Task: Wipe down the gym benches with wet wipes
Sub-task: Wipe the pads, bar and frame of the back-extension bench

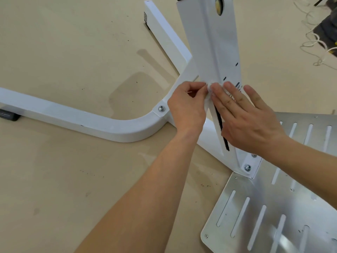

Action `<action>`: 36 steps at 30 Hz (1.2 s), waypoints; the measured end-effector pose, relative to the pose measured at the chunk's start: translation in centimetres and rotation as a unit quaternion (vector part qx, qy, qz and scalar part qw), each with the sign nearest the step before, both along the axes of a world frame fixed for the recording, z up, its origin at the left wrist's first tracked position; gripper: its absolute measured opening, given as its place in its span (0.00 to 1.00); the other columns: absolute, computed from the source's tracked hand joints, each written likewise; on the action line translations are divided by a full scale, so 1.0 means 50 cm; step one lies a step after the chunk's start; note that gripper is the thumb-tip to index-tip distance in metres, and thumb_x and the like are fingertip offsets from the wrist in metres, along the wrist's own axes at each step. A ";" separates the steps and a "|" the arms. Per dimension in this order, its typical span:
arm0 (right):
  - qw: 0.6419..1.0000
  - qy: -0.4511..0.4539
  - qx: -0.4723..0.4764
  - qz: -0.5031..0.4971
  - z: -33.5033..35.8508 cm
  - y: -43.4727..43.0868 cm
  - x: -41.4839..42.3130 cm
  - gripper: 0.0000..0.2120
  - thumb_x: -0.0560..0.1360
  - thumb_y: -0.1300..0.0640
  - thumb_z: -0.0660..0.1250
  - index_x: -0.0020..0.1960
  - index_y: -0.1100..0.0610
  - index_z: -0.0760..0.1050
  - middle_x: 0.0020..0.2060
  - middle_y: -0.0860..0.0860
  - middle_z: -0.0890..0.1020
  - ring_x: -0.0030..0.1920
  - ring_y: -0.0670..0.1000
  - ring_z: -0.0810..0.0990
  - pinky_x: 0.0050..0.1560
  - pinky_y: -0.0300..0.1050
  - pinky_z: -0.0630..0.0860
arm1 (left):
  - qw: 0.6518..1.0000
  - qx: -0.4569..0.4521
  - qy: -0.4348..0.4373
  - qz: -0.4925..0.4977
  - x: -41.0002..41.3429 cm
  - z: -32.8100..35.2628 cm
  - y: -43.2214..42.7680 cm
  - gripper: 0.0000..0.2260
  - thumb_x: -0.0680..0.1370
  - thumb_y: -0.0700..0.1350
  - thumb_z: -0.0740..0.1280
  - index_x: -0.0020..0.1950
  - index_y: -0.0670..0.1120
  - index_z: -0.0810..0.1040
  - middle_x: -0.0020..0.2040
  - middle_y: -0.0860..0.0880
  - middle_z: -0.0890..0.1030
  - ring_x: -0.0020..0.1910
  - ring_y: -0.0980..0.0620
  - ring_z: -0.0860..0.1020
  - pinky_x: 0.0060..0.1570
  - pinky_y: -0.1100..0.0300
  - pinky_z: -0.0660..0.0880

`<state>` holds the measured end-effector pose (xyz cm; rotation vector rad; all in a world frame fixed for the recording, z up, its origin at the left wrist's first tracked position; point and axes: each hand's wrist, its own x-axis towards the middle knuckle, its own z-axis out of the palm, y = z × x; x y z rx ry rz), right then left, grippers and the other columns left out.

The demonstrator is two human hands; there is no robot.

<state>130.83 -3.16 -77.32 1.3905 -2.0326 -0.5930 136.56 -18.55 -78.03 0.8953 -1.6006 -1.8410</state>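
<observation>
A white metal upright post (213, 42) of the gym bench frame rises from a white floor beam (73, 115). A small white wet wipe (209, 88) lies against the post's lower part. My right hand (244, 117) presses flat on the post with straight fingers over the wipe. My left hand (187, 106) pinches the wipe's left edge with curled fingers, right beside the right fingertips. Most of the wipe is hidden under my fingers.
A silver slotted foot plate (269, 207) lies on the beige floor at the lower right. A second white beam (164, 30) runs away to the upper middle. A white cord (313, 42) and dark fabric lie at the top right. A black rubber foot (9, 115) sits at the far left.
</observation>
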 end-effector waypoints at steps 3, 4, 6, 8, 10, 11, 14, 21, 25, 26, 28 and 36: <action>1.000 -0.011 0.025 0.010 -0.009 0.022 -0.002 0.35 0.78 0.53 0.53 0.82 0.62 0.49 0.82 0.55 0.50 0.81 0.56 0.51 0.78 0.59 0.56 | 1.000 0.005 -0.014 -0.013 0.005 -0.011 0.015 0.01 0.76 0.42 0.74 0.46 0.46 0.84 0.40 0.54 0.84 0.39 0.62 0.81 0.41 0.74 0.74; 0.999 -0.016 0.031 0.013 -0.015 0.031 -0.001 0.34 0.78 0.53 0.52 0.82 0.62 0.49 0.82 0.55 0.50 0.81 0.56 0.51 0.78 0.59 0.56 | 1.000 0.007 -0.018 -0.017 0.006 -0.020 0.018 0.01 0.76 0.42 0.74 0.46 0.47 0.83 0.40 0.54 0.84 0.39 0.63 0.80 0.41 0.74 0.74; 0.999 -0.028 0.042 0.018 -0.025 0.044 0.001 0.34 0.78 0.53 0.51 0.82 0.62 0.49 0.82 0.55 0.50 0.81 0.56 0.51 0.78 0.59 0.55 | 0.999 0.009 -0.023 -0.032 0.007 -0.039 0.026 0.02 0.76 0.41 0.74 0.45 0.47 0.83 0.40 0.55 0.84 0.39 0.64 0.80 0.41 0.75 0.73; 0.998 -0.044 0.050 0.017 -0.034 0.061 0.002 0.34 0.78 0.53 0.51 0.82 0.62 0.49 0.82 0.55 0.51 0.81 0.56 0.52 0.78 0.59 0.55 | 0.998 0.005 -0.040 -0.054 0.013 -0.049 0.038 0.03 0.76 0.41 0.74 0.45 0.48 0.82 0.40 0.56 0.83 0.39 0.64 0.80 0.41 0.74 0.74; 0.997 -0.049 0.048 0.021 -0.046 0.077 0.004 0.33 0.78 0.54 0.51 0.81 0.62 0.50 0.81 0.55 0.52 0.81 0.57 0.53 0.77 0.59 0.57 | 0.996 0.004 -0.052 -0.066 0.017 -0.057 0.047 0.02 0.76 0.41 0.74 0.45 0.48 0.83 0.39 0.57 0.83 0.39 0.64 0.80 0.43 0.71 0.75; 0.998 -0.049 0.043 0.022 -0.052 0.081 0.007 0.33 0.78 0.54 0.51 0.81 0.62 0.50 0.81 0.56 0.53 0.81 0.57 0.54 0.77 0.59 0.57 | 0.996 0.009 -0.053 -0.068 0.017 -0.061 0.049 0.02 0.76 0.41 0.74 0.45 0.48 0.83 0.39 0.57 0.83 0.38 0.64 0.80 0.44 0.71 0.76; 0.997 -0.061 0.040 0.013 -0.067 0.087 0.016 0.33 0.78 0.54 0.51 0.81 0.62 0.50 0.81 0.56 0.52 0.80 0.57 0.54 0.77 0.59 0.58 | 0.996 0.025 -0.059 -0.067 0.012 -0.078 0.055 0.03 0.76 0.40 0.74 0.45 0.47 0.83 0.37 0.58 0.82 0.36 0.66 0.78 0.41 0.75 0.73; 0.994 -0.095 0.049 0.002 -0.102 0.126 0.031 0.34 0.77 0.55 0.53 0.81 0.63 0.50 0.81 0.56 0.52 0.81 0.57 0.53 0.78 0.59 0.56 | 0.992 0.016 -0.094 -0.083 0.022 -0.113 0.083 0.03 0.75 0.41 0.75 0.44 0.46 0.83 0.37 0.58 0.82 0.36 0.65 0.79 0.43 0.71 0.76; 0.993 -0.110 0.050 -0.007 -0.129 0.149 0.039 0.35 0.77 0.55 0.54 0.81 0.63 0.50 0.81 0.57 0.52 0.81 0.58 0.53 0.78 0.59 0.56 | 0.989 0.003 -0.116 -0.094 0.024 -0.131 0.096 0.06 0.75 0.41 0.76 0.41 0.49 0.81 0.37 0.57 0.81 0.39 0.61 0.80 0.47 0.65 0.78; 0.992 -0.113 0.048 -0.011 -0.135 0.154 0.041 0.35 0.77 0.56 0.54 0.81 0.63 0.51 0.81 0.57 0.52 0.81 0.58 0.53 0.78 0.59 0.56 | 0.988 0.003 -0.119 -0.098 0.025 -0.134 0.099 0.07 0.75 0.41 0.76 0.40 0.49 0.80 0.37 0.57 0.81 0.39 0.61 0.80 0.48 0.64 0.78; 0.991 -0.127 0.043 -0.018 -0.149 0.160 0.048 0.34 0.77 0.56 0.52 0.81 0.63 0.50 0.81 0.57 0.52 0.81 0.58 0.52 0.78 0.58 0.57 | 0.986 0.001 -0.127 -0.109 0.028 -0.140 0.106 0.07 0.75 0.41 0.76 0.40 0.50 0.80 0.37 0.57 0.81 0.39 0.61 0.80 0.48 0.63 0.79; 0.977 -0.207 -0.031 -0.041 -0.165 0.171 0.102 0.33 0.76 0.59 0.56 0.79 0.67 0.56 0.80 0.62 0.55 0.80 0.59 0.54 0.79 0.57 0.56 | 0.981 -0.004 -0.114 -0.156 0.045 -0.144 0.102 0.05 0.73 0.43 0.78 0.41 0.47 0.82 0.37 0.51 0.84 0.38 0.54 0.82 0.45 0.57 0.82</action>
